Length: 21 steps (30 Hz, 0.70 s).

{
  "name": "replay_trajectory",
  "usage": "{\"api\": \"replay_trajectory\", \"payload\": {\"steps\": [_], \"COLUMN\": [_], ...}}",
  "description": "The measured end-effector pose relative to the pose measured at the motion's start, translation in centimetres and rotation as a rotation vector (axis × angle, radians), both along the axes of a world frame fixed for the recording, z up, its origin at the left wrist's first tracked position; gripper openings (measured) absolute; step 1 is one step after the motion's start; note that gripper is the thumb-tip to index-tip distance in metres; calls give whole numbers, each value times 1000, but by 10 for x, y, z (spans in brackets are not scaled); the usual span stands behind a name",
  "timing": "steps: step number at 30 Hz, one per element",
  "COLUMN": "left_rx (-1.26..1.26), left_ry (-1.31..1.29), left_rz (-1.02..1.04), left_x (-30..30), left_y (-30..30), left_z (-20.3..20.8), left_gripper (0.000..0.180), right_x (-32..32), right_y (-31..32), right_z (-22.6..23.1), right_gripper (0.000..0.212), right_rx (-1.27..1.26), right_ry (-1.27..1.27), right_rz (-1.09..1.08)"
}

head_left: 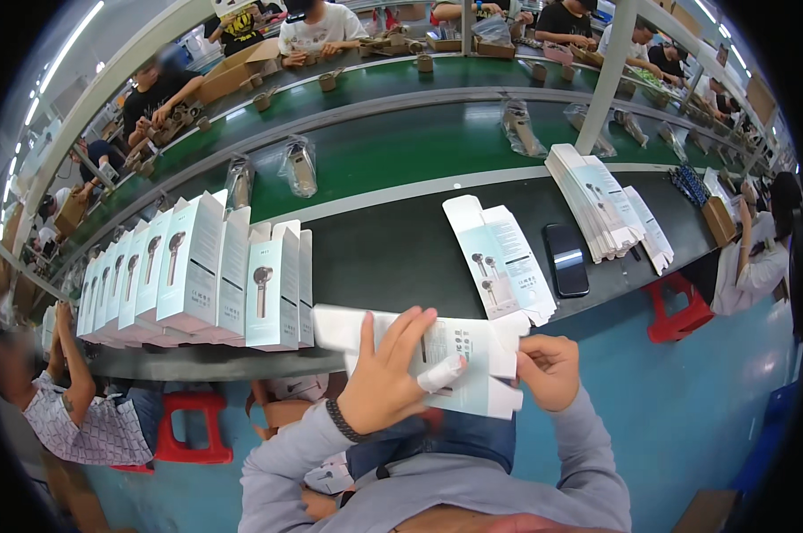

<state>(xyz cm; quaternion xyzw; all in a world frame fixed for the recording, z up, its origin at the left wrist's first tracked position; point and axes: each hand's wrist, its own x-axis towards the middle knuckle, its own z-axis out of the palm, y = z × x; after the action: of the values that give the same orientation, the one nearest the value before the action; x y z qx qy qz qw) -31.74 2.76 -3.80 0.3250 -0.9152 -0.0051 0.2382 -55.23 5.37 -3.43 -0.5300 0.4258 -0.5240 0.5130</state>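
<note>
A partly folded white and pale-teal carton (477, 342) lies slantwise between my hands at the table's near edge, its flaps standing out at the right end. My left hand (388, 377) holds it from above, fingers spread over its face, a white wrap round one digit. At the right end, my right hand (548, 369) pinches an end flap with curled fingers; the fingertips are partly hidden. Just beyond the carton, a small pile of flat cartons (499, 258) rests on the dark table (375, 240).
Finished upright boxes (188, 266) stand in rows at left. A black phone (567, 259) and a taller stack of flat cartons (592, 200) lie at right. Behind runs a green conveyor (401, 151) with bagged devices (299, 169). Red stools (676, 306) and co-workers surround the table.
</note>
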Motion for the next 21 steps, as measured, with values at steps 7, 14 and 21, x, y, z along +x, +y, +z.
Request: {"api": "replay_trajectory", "payload": {"steps": [7, 14, 21], "left_rx": [375, 469, 1370], "left_ry": [387, 841, 1274], "left_rz": [110, 302, -189], "left_x": [18, -13, 18], "left_y": [9, 16, 17], "left_z": [-4, -33, -69], "left_gripper": [77, 65, 86], "right_x": [-3, 84, 70], "right_y": [-16, 14, 3], "right_z": [-33, -87, -93], "right_gripper": [33, 45, 38], "right_rx": [-362, -142, 36], "right_ry": [278, 10, -284], "right_rz": [-10, -237, -28]}}
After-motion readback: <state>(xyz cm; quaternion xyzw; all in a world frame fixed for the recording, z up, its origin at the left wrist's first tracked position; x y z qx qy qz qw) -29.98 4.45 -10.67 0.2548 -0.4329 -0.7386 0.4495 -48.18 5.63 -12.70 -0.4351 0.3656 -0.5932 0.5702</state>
